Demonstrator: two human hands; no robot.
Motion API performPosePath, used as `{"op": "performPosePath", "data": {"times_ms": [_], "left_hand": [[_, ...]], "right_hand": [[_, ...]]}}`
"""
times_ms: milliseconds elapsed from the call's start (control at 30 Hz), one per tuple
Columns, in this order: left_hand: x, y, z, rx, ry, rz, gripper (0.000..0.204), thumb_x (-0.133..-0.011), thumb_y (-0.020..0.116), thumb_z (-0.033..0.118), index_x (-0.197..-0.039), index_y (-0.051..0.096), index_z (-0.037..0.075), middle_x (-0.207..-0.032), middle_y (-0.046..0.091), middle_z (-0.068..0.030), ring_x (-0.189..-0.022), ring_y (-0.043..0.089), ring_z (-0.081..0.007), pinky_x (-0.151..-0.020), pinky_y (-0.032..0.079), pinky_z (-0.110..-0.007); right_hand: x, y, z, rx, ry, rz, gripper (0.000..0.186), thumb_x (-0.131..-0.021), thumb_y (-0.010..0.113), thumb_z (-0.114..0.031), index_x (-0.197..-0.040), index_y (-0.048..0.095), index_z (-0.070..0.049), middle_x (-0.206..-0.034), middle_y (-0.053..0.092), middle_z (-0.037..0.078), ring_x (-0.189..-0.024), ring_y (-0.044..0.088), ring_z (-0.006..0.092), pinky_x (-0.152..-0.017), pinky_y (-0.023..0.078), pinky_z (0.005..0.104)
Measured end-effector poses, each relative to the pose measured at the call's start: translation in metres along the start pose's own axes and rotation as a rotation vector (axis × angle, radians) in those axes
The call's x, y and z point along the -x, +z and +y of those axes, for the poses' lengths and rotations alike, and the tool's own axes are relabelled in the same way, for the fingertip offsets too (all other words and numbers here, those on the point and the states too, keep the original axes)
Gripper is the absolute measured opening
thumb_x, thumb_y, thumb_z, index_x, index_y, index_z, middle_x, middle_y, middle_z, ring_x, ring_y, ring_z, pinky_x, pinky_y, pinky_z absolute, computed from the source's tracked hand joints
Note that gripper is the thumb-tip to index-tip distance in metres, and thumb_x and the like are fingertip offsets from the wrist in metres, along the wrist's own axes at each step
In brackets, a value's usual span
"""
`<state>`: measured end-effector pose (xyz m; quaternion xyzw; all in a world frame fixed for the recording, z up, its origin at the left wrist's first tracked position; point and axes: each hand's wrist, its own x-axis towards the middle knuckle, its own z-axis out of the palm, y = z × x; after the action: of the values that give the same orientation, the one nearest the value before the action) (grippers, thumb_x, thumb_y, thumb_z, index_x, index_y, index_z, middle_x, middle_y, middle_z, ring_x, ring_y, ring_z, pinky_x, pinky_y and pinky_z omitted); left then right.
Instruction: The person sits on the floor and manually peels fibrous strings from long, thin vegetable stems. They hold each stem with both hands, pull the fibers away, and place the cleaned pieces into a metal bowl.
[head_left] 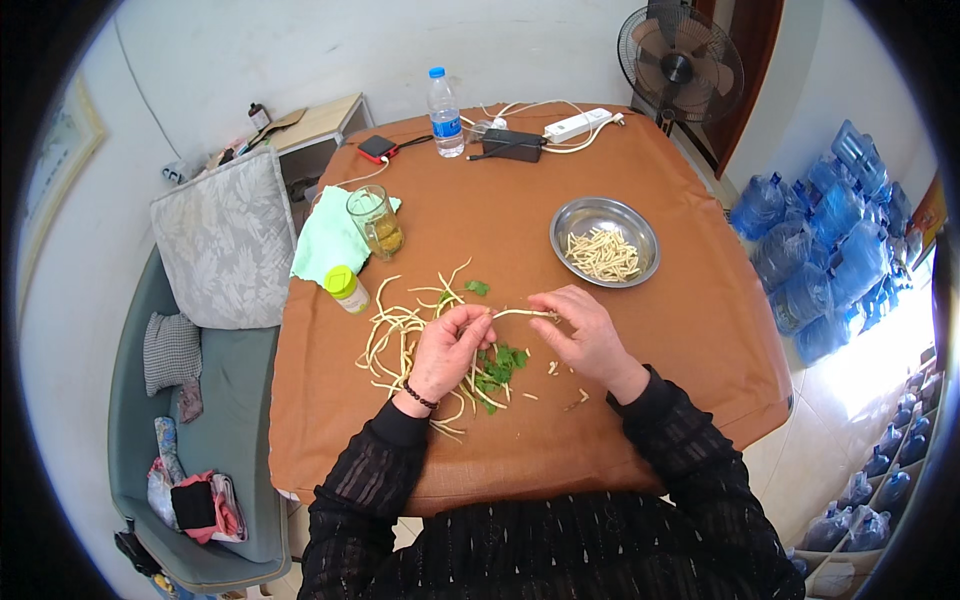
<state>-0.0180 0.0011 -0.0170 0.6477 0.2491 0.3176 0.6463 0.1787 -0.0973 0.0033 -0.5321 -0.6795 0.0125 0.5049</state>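
A pale, thin long bean point(522, 312) stretches between my two hands above the brown-covered table point(690, 400). My left hand point(452, 348) pinches one end, and a dark beaded bracelet circles that wrist. At the other end, the fingers of my right hand point(583, 335) close on the bean. A loose heap of long beans point(392, 345) lies beside and beneath my left hand, with green leaves point(505, 365) next to it. Short broken bits point(553, 368) are scattered below my right hand. Beyond that hand, a steel bowl point(562, 243) holds many short bean pieces point(603, 255).
Left of the heap stand a green-lidded jar point(346, 289) and a glass mug point(376, 222) by a mint-green cloth point(325, 240). Toward the back are a water bottle point(446, 118), a black adapter point(512, 145) and a white power strip point(576, 125). A sofa point(235, 400) flanks the table.
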Motion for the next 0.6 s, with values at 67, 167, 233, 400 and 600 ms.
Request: {"op": "performPosePath", "data": {"times_ms": [67,167,233,400,600], "left_hand": [[0.0006,0.0009,-0.0004,-0.016,0.010,-0.001,0.016,-0.097,0.054,0.013,-0.105,0.062,0.001,-0.080,0.063,0.0004,-0.072,0.056,-0.0054,-0.066,0.046,-0.019],[0.0007,-0.0004,-0.0023,-0.005,0.035,-0.010,0.016,-0.097,0.054,0.012,-0.105,0.062,0.001,-0.081,0.063,0.0001,-0.073,0.057,-0.0059,-0.067,0.047,-0.019],[0.0003,-0.0003,-0.0026,0.000,0.032,-0.012,0.016,-0.097,0.054,0.012,-0.105,0.062,0.000,-0.082,0.063,-0.0002,-0.074,0.057,-0.0062,-0.068,0.047,-0.019],[0.0008,0.0012,-0.0008,-0.009,0.027,-0.008,0.016,-0.097,0.054,0.011,-0.105,0.062,0.000,-0.082,0.063,-0.0003,-0.074,0.057,-0.0066,-0.069,0.047,-0.020],[0.0025,0.0033,0.0005,-0.021,0.026,-0.017,0.016,-0.096,0.055,0.012,-0.105,0.061,0.000,-0.081,0.063,-0.0001,-0.073,0.057,-0.0062,-0.068,0.048,-0.020]], "right_hand": [[0.0012,0.0013,-0.0031,0.075,-0.005,-0.040,0.017,-0.079,0.070,-0.011,-0.094,0.065,-0.005,-0.084,0.066,0.008,-0.077,0.060,0.0250,-0.066,0.045,0.0344],[0.0026,0.0012,-0.0007,0.131,-0.013,-0.086,0.015,-0.079,0.069,-0.011,-0.092,0.065,-0.005,-0.077,0.064,0.007,-0.071,0.059,0.0241,-0.064,0.044,0.0351],[0.0025,0.0012,0.0004,0.153,-0.041,-0.069,0.014,-0.079,0.069,-0.010,-0.091,0.065,-0.005,-0.075,0.063,0.007,-0.069,0.059,0.0239,-0.064,0.044,0.0354],[0.0009,0.0002,-0.0026,0.220,-0.106,-0.072,0.011,-0.079,0.068,-0.008,-0.089,0.065,-0.005,-0.073,0.062,0.007,-0.068,0.059,0.0243,-0.063,0.043,0.0360],[0.0024,0.0025,-0.0057,0.284,-0.108,-0.084,0.007,-0.080,0.065,-0.009,-0.086,0.062,-0.005,-0.072,0.061,0.008,-0.067,0.059,0.0253,-0.061,0.043,0.0358]]}}
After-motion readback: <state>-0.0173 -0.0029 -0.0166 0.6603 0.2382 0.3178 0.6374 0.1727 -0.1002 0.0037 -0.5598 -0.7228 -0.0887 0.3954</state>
